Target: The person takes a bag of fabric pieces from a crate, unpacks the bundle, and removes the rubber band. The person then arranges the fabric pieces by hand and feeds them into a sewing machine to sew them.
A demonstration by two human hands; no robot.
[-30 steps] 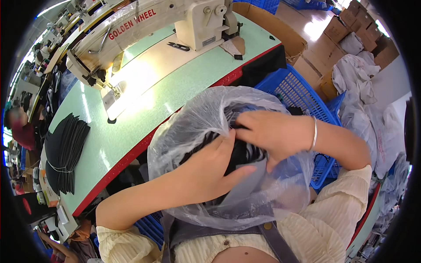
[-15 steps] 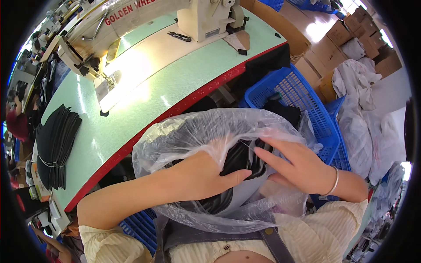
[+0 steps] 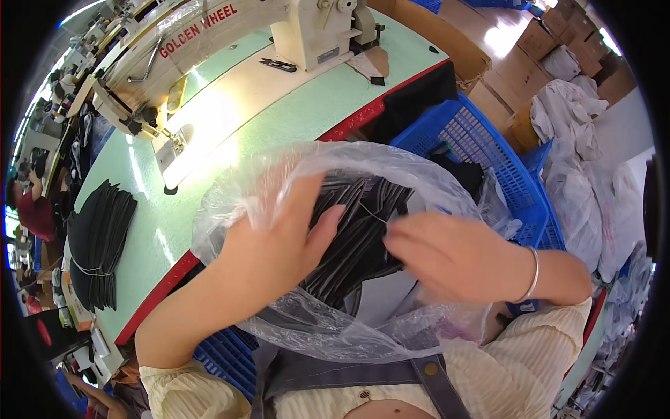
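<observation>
A clear plastic bag (image 3: 412, 334) lies spread open before me. Inside it sits a bundle of black fabric pieces (image 3: 338, 244) with grey edges, crossed by a thin pale string (image 3: 373, 212). My left hand (image 3: 272, 223) is at the bag's left rim, thumb apart; its fingers reach up behind the plastic and show only hazily through it. My right hand (image 3: 447, 255), slightly blurred, has its fingers drawn together at the string's right end, over the bundle. A pale grey sheet (image 3: 384, 299) shows beneath the bundle.
On the green sewing table (image 3: 157, 230) stand a white sewing machine (image 3: 314, 35) with its lamp lit and a tied stack of black pieces (image 3: 101, 244). Thread snips (image 3: 278, 65) lie behind. A blue crate (image 3: 481, 140) is to the right, with cardboard boxes (image 3: 541, 45) farther off.
The bag's mouth is wider and more of the black bundle shows. My left hand has moved up and left with the rim; my right hand's fingers have closed together near the string.
</observation>
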